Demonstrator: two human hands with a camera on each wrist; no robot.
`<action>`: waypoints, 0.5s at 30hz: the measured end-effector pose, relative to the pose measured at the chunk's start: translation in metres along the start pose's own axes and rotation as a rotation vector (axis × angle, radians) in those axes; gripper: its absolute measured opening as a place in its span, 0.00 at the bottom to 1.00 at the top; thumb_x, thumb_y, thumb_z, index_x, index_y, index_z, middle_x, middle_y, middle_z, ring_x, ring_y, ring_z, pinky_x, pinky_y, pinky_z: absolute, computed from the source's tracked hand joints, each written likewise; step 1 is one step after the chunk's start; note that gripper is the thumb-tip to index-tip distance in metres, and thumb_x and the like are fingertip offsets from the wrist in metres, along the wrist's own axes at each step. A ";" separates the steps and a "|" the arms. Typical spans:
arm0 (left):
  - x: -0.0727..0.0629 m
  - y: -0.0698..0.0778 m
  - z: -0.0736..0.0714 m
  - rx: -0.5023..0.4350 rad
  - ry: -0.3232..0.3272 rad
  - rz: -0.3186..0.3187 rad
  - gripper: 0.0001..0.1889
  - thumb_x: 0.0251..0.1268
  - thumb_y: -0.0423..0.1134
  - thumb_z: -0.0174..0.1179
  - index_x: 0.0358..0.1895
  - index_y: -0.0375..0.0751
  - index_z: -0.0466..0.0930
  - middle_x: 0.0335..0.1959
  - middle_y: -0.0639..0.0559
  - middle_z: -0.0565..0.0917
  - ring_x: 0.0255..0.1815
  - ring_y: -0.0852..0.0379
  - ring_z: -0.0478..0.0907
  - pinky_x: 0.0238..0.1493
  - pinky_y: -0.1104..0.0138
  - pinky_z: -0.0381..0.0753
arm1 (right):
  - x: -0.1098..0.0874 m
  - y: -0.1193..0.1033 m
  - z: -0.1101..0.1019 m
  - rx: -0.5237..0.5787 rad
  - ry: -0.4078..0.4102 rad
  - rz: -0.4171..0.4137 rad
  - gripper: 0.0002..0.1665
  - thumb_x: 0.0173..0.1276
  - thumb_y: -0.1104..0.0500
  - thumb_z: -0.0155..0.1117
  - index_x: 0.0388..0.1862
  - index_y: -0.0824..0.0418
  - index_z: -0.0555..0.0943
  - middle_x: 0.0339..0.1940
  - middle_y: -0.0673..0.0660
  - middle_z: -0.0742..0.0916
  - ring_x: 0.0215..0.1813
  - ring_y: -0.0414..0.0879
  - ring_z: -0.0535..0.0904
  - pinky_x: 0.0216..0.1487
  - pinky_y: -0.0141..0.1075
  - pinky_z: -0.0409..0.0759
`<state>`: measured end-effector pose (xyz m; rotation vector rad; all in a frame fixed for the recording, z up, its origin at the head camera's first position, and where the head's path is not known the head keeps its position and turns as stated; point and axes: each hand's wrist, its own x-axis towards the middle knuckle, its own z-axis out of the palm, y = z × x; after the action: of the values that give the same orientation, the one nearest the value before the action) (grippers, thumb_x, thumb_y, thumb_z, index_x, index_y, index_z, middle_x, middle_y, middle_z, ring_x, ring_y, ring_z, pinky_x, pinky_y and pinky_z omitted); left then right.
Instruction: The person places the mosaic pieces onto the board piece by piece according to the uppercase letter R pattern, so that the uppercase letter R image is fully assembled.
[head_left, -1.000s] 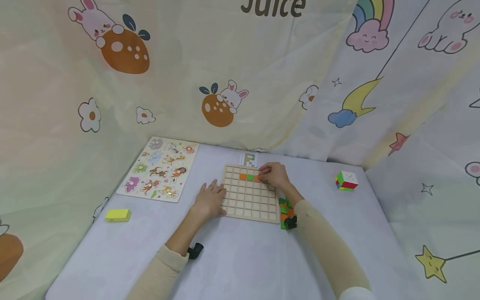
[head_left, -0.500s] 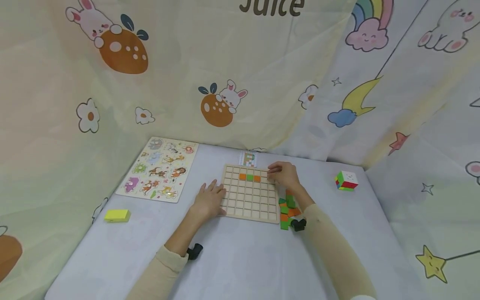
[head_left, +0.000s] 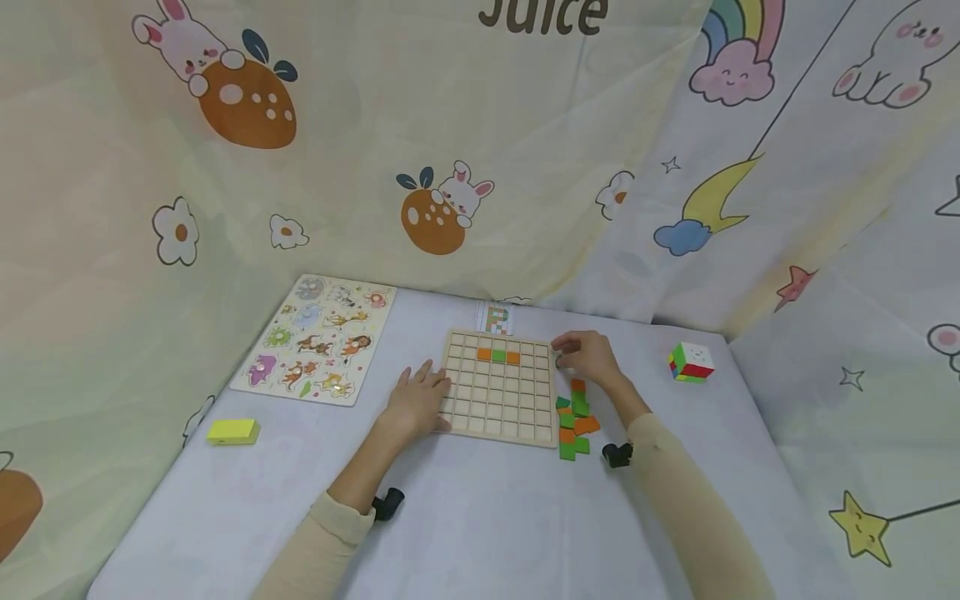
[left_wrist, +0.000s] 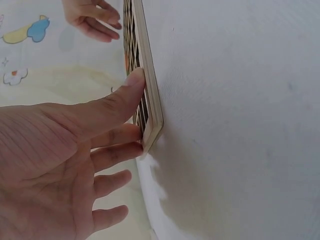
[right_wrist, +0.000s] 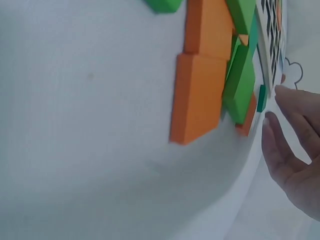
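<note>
On the table lies a wooden grid board (head_left: 498, 400), with orange (head_left: 484, 354), green (head_left: 498, 356) and orange (head_left: 513, 358) squares in one row near its far side. My left hand (head_left: 416, 400) rests at the board's near left corner; in the left wrist view its thumb (left_wrist: 112, 107) touches the edge and the fingers are spread. My right hand (head_left: 591, 357) hovers by the far right edge, thumb and fingertips apart in the right wrist view. A small dark green tile (right_wrist: 261, 98) is near these fingertips. Loose orange (right_wrist: 200, 97) and green (right_wrist: 241, 85) tiles lie along the board's right side.
A printed pattern card (head_left: 495, 317) lies beyond the board. At the left are an animal puzzle board (head_left: 315, 342) and a yellow block (head_left: 234, 431). A puzzle cube (head_left: 692, 361) sits at the far right. Printed cloth (head_left: 337, 167) hangs behind the table.
My right hand has moved right, off the orange square and past the board's right edge, uncovering that square and the loose tiles. The left hand has stayed in place.
</note>
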<state>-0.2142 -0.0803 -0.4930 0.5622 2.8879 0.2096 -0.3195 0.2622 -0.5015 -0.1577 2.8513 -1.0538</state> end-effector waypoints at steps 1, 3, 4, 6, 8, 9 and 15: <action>0.000 0.000 0.000 -0.001 0.000 0.000 0.45 0.57 0.53 0.77 0.74 0.36 0.72 0.79 0.40 0.67 0.84 0.37 0.52 0.81 0.39 0.52 | -0.001 0.000 -0.001 -0.007 -0.015 0.010 0.20 0.65 0.69 0.72 0.56 0.61 0.87 0.55 0.61 0.90 0.60 0.59 0.84 0.64 0.56 0.80; 0.000 0.000 0.000 0.001 -0.001 -0.001 0.45 0.57 0.53 0.77 0.74 0.35 0.72 0.79 0.40 0.67 0.84 0.37 0.52 0.81 0.39 0.53 | -0.002 0.002 -0.001 -0.035 -0.035 0.019 0.21 0.64 0.71 0.71 0.56 0.60 0.88 0.56 0.61 0.89 0.61 0.59 0.83 0.65 0.56 0.80; 0.000 0.000 -0.001 0.002 0.000 -0.001 0.45 0.57 0.53 0.77 0.74 0.35 0.72 0.79 0.40 0.67 0.84 0.37 0.52 0.81 0.39 0.53 | -0.002 0.003 -0.001 -0.049 -0.040 0.023 0.22 0.63 0.72 0.70 0.55 0.59 0.88 0.56 0.61 0.89 0.62 0.59 0.82 0.65 0.56 0.80; 0.000 0.000 0.000 0.007 0.000 -0.003 0.45 0.57 0.54 0.77 0.74 0.35 0.72 0.79 0.41 0.67 0.84 0.38 0.52 0.81 0.39 0.52 | -0.002 0.005 -0.001 -0.074 -0.045 0.021 0.22 0.62 0.72 0.70 0.54 0.58 0.88 0.56 0.60 0.89 0.61 0.59 0.82 0.65 0.55 0.80; 0.000 0.000 0.000 0.011 0.000 -0.006 0.45 0.57 0.54 0.76 0.75 0.36 0.71 0.80 0.41 0.67 0.84 0.38 0.52 0.81 0.40 0.52 | -0.003 0.007 -0.001 -0.103 -0.047 0.008 0.21 0.63 0.71 0.70 0.54 0.57 0.88 0.55 0.60 0.90 0.60 0.58 0.83 0.63 0.54 0.81; 0.000 0.000 0.000 0.013 -0.001 -0.007 0.45 0.57 0.54 0.76 0.75 0.36 0.71 0.80 0.41 0.67 0.84 0.38 0.51 0.82 0.40 0.52 | -0.003 0.008 -0.001 -0.111 -0.043 -0.001 0.20 0.62 0.70 0.71 0.53 0.58 0.88 0.54 0.59 0.90 0.59 0.58 0.84 0.62 0.54 0.82; -0.001 0.000 0.001 0.010 -0.002 -0.005 0.45 0.58 0.54 0.76 0.75 0.36 0.71 0.80 0.41 0.66 0.84 0.38 0.51 0.82 0.40 0.52 | -0.004 0.013 -0.003 -0.111 -0.021 -0.028 0.22 0.59 0.68 0.77 0.54 0.61 0.87 0.46 0.58 0.91 0.51 0.55 0.85 0.54 0.49 0.85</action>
<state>-0.2134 -0.0804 -0.4935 0.5563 2.8891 0.1940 -0.3169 0.2746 -0.5072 -0.2165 2.8974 -0.8928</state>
